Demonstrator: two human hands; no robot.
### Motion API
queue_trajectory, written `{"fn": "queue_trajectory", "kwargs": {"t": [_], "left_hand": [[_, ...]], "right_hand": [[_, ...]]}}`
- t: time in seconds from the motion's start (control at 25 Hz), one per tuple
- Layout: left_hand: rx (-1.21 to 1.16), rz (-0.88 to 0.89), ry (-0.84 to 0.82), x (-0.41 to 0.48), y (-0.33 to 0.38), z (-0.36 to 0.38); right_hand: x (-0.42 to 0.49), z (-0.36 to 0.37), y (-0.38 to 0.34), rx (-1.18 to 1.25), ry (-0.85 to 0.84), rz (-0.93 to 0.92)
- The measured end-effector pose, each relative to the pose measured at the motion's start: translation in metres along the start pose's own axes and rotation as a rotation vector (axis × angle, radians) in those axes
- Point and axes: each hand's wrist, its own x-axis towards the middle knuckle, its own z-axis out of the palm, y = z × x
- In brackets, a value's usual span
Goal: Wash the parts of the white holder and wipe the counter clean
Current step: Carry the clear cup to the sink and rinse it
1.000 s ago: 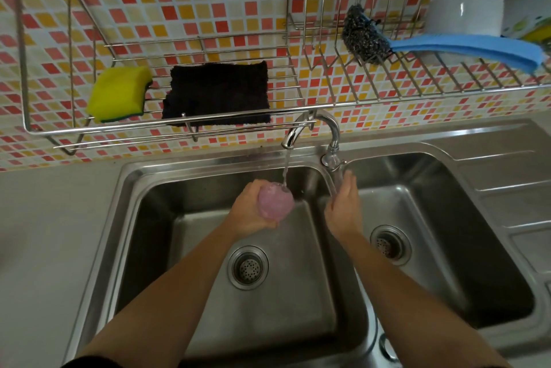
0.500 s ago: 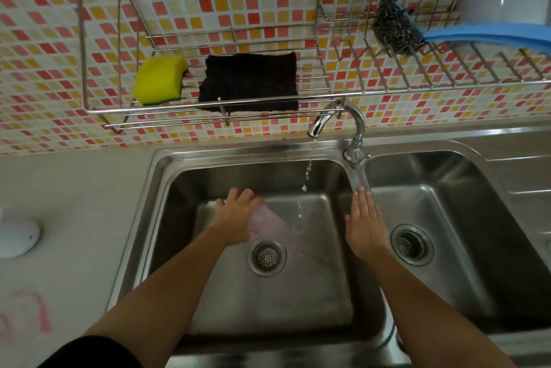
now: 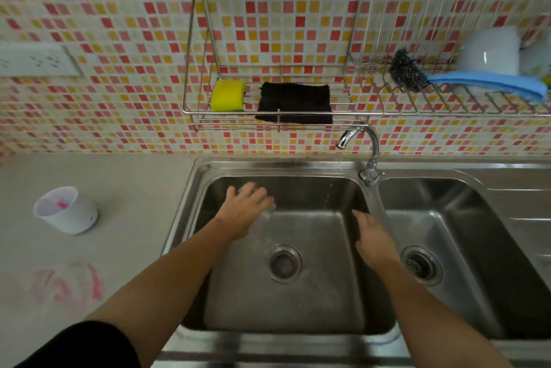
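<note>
Two bare hands are over the left basin (image 3: 337, 251) of a double steel sink.

1. The left hand (image 3: 246, 212) is low in the basin near its back wall and is blurred. A pale translucent part (image 3: 266, 216) shows at its fingertips, just under the hand. The fingers look extended, but I cannot tell whether the grip closes on the part or only rests against it.
2. The right hand (image 3: 372, 238) is at the right side of the same basin, beside the divider. Its grip is spread, the fingers fairly straight and holding nothing.
3. The white holder (image 3: 67, 212) stands upright on the worktop (image 3: 134, 188), well to the left of the sink and apart from both hands. Pink residue shows inside its mouth.
4. Pink smears (image 3: 71, 281) lie on the worktop nearer the person, in front of the holder.
5. The faucet (image 3: 362, 144) rises from the divider, its spout turned over the left basin.
6. A wire rack (image 3: 190, 69) hangs on the tiled wall above the sink. It carries a yellow sponge (image 3: 228, 95) and, just beside it, a black cloth (image 3: 295, 103). Further right lie a steel scourer (image 3: 405, 69), a blue cloth (image 3: 492, 84) and a white bowl (image 3: 489, 51).
7. A wall socket (image 3: 35, 60) is set in the tiles at far left.
</note>
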Motion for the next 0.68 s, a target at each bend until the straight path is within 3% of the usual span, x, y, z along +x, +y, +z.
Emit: {"fn": "queue_trajectory", "kwargs": {"t": [0.12, 0.24, 0.32, 0.4, 0.52, 0.68], "left_hand": [[-0.763, -0.289, 0.075, -0.013, -0.005, 0.000], [-1.362, -0.389, 0.106, -0.037, -0.006, -0.016], [-1.538, -0.360, 0.082, -0.052, -0.011, -0.028], [-1.541, -0.325, 0.102, -0.062, -0.023, -0.032], [-1.508, -0.335, 0.132, -0.076, -0.049, -0.032], [-1.492, -0.333, 0.117, -0.093, -0.082, -0.033]], "right_hand": [[-0.008, -0.011, -0.030, 0.224, 0.272, -0.009], [-0.012, -0.037, -0.082, 0.361, 0.605, -0.211], [-0.013, -0.066, -0.128, 0.396, 0.730, -0.413], [-0.008, -0.094, -0.173, 0.400, 0.799, -0.582], [0.017, -0.126, -0.242, 0.337, 0.701, -0.607], [0.069, -0.141, -0.312, 0.131, 0.258, -0.375]]}}
